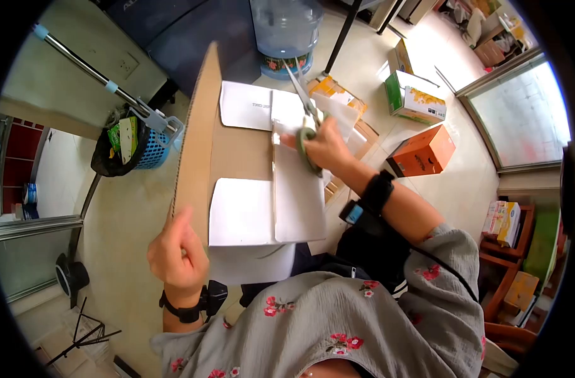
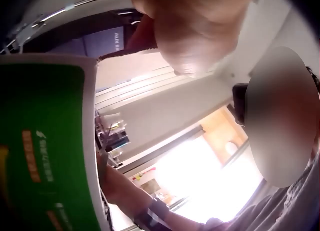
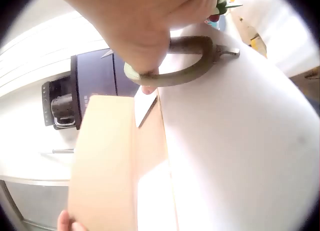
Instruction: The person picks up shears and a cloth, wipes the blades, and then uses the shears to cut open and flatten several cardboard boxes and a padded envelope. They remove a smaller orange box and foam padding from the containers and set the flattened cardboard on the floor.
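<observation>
In the head view an opened cardboard box (image 1: 242, 154) lies in front of the person, brown inside with white flaps folded over. Its tall side panel (image 1: 198, 135) stands up on the left, and my left hand (image 1: 179, 252) pinches that panel's near edge. The left wrist view shows a green printed outer face (image 2: 50, 136) below my left hand (image 2: 197, 31). My right hand (image 1: 330, 148) holds scissors (image 1: 307, 104) by their olive green handles over the right white flap (image 1: 300, 201). Their blades point away from the person, slightly parted. One handle loop (image 3: 175, 80) shows near the white surface in the right wrist view.
A water bottle (image 1: 287, 31) stands beyond the box, beside a dark cabinet (image 1: 193, 44). At the left is a blue basket (image 1: 152, 148) with a black bag. On the floor to the right sit a green and white carton (image 1: 416, 97) and an orange box (image 1: 424, 151).
</observation>
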Action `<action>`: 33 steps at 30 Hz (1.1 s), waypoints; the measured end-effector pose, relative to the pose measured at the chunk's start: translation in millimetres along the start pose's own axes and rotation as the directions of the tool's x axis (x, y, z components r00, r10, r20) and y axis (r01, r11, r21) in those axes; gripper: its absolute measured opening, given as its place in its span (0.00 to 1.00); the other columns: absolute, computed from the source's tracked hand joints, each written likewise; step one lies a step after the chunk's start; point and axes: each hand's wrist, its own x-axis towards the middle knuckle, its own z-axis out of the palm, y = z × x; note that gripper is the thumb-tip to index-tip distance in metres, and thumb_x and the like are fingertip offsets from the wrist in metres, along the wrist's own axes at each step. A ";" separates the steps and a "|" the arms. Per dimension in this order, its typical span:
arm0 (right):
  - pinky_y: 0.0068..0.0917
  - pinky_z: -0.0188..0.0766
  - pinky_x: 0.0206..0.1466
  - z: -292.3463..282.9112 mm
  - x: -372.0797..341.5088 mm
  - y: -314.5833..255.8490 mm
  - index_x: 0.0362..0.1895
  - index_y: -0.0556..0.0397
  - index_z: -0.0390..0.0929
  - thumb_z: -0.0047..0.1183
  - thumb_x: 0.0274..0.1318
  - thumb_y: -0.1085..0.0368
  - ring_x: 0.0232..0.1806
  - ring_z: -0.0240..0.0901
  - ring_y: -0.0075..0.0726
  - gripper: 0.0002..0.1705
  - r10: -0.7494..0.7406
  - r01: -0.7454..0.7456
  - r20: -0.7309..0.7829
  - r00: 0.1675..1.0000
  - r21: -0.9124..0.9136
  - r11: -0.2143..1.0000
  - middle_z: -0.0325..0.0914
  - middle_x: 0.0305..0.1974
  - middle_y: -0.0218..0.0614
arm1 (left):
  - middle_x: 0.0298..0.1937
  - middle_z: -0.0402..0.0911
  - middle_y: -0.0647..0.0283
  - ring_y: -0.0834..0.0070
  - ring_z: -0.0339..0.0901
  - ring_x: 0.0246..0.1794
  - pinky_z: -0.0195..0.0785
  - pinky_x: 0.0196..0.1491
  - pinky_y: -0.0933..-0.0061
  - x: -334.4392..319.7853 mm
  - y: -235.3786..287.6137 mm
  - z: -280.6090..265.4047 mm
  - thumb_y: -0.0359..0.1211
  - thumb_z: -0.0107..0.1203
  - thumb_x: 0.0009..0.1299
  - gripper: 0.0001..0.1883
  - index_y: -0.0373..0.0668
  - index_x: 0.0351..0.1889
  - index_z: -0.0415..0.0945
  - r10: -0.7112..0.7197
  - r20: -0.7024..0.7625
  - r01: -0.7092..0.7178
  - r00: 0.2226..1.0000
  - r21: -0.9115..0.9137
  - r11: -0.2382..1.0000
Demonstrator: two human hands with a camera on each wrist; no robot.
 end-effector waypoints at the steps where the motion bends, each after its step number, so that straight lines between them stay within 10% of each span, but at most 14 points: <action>1: 0.25 0.72 0.28 2.4 14.9 -4.9 0.47 0.79 0.53 0.69 0.38 0.40 0.29 0.73 0.32 0.56 -0.014 0.013 -0.045 0.999 -0.038 0.999 0.72 0.31 0.50 | 0.37 0.81 0.50 0.70 0.75 0.23 0.67 0.25 0.76 8.8 5.2 -5.0 0.20 0.50 0.65 0.10 0.32 0.45 0.74 0.073 0.020 -0.073 0.997 -0.024 0.997; 8: 0.28 0.75 0.38 3.5 29.6 -41.1 0.51 0.78 0.53 0.72 0.33 0.42 0.36 0.74 0.38 0.59 0.017 -0.020 0.028 0.999 0.115 0.993 0.72 0.39 0.51 | 0.43 0.79 0.38 0.57 0.80 0.26 0.72 0.26 0.72 36.8 19.2 -27.0 0.19 0.54 0.59 0.10 0.39 0.38 0.75 0.338 0.100 -0.313 0.936 -0.201 0.928; 13: 0.27 0.74 0.43 4.9 11.6 -7.8 0.53 0.77 0.52 0.76 0.26 0.43 0.46 0.73 0.40 0.63 0.082 -0.158 0.313 0.946 0.226 0.961 0.71 0.45 0.53 | 0.29 0.80 0.54 0.69 0.73 0.19 0.64 0.23 0.77 -2.4 10.3 -21.2 0.21 0.52 0.64 0.05 0.36 0.36 0.75 -0.013 -0.111 -0.010 0.994 -0.209 0.978; 19: 0.30 0.74 0.43 15.1 -12.9 28.0 0.52 0.70 0.61 0.76 0.28 0.48 0.47 0.72 0.39 0.53 0.260 -0.302 0.285 0.923 0.114 0.947 0.71 0.45 0.48 | 0.29 0.76 0.63 0.84 0.67 0.23 0.60 0.27 0.84 -18.9 15.0 -23.3 0.25 0.49 0.70 0.04 0.34 0.39 0.73 -0.373 -0.136 0.276 0.918 -0.458 0.845; 23: 0.33 0.71 0.30 33.3 -18.4 61.5 0.45 0.71 0.63 0.68 0.36 0.58 0.31 0.73 0.38 0.37 0.226 -0.422 0.464 0.856 0.378 0.824 0.73 0.34 0.48 | 0.34 0.76 0.61 0.81 0.70 0.31 0.63 0.35 0.81 -18.8 9.3 -32.6 0.26 0.44 0.73 0.05 0.36 0.42 0.69 -0.437 -0.049 0.358 0.898 -0.497 0.791; 24: 0.32 0.66 0.23 22.4 -43.5 22.1 0.33 0.66 0.70 0.59 0.37 0.67 0.21 0.68 0.35 0.18 0.273 -0.410 0.323 0.906 0.509 0.757 0.71 0.25 0.42 | 0.33 0.76 0.62 0.81 0.70 0.32 0.62 0.37 0.81 -19.1 9.8 -32.5 0.26 0.44 0.73 0.04 0.36 0.42 0.69 -0.429 -0.038 0.361 0.902 -0.479 0.801; 27: 0.34 0.67 0.20 41.1 -36.8 49.4 0.26 0.65 0.73 0.52 0.46 0.70 0.20 0.71 0.36 0.07 0.252 -0.361 0.265 0.931 0.559 0.746 0.72 0.21 0.40 | 0.34 0.75 0.62 0.81 0.70 0.33 0.62 0.38 0.81 -17.4 12.9 -25.5 0.26 0.44 0.73 0.05 0.37 0.42 0.70 -0.473 -0.073 0.390 0.878 -0.464 0.795; 33: 0.33 0.67 0.23 52.6 -23.8 72.7 0.33 0.63 0.67 0.54 0.42 0.68 0.25 0.69 0.34 0.14 0.269 -0.304 0.144 0.952 0.537 0.787 0.70 0.26 0.39 | 0.31 0.73 0.65 0.84 0.65 0.27 0.56 0.30 0.84 -23.1 27.5 -15.7 0.26 0.49 0.70 0.05 0.34 0.39 0.72 -0.462 -0.061 0.368 0.885 -0.518 0.772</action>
